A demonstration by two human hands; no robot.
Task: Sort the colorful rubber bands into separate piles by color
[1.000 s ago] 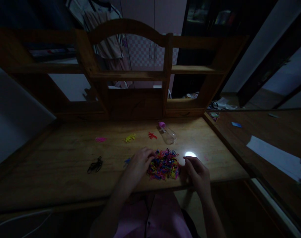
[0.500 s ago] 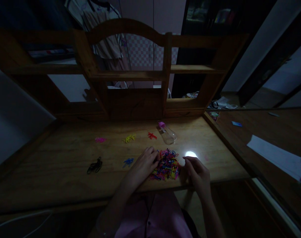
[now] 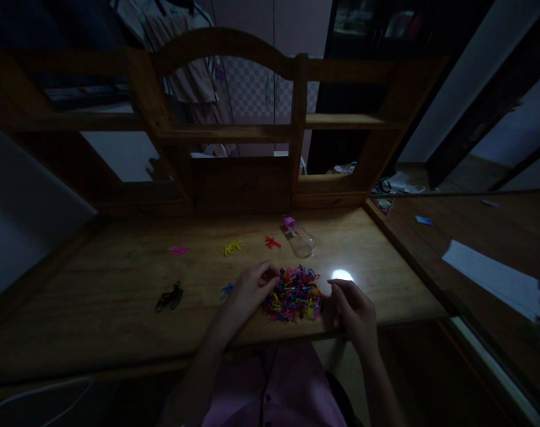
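A heap of small multicoloured elastic bands (image 3: 295, 296) lies on the wooden desk between my hands. At its left edge is my left hand (image 3: 251, 289), thumb and forefinger curled together; anything between their tips is too small to make out. My right hand (image 3: 354, 303) rests to the right of the heap, its fingers bent and pressed together in a pinch, and I cannot see what they hold. Sorted bands lie apart: pink (image 3: 179, 250), yellow (image 3: 231, 247), red (image 3: 272, 242) and black (image 3: 169, 297). Blue bands (image 3: 226, 289) are partly covered by my left hand.
A clear bottle with a pink cap (image 3: 302, 242) lies on its side behind the heap. The desk's wooden shelf frame (image 3: 234, 135) rises at the back. On the brown surface at right are white paper (image 3: 492, 279) and a blue card (image 3: 423, 220).
My left hand has drawn back slightly to the left from the heap, covering more of the blue bands. More of the heap's left side shows. My right hand stays nearly still.
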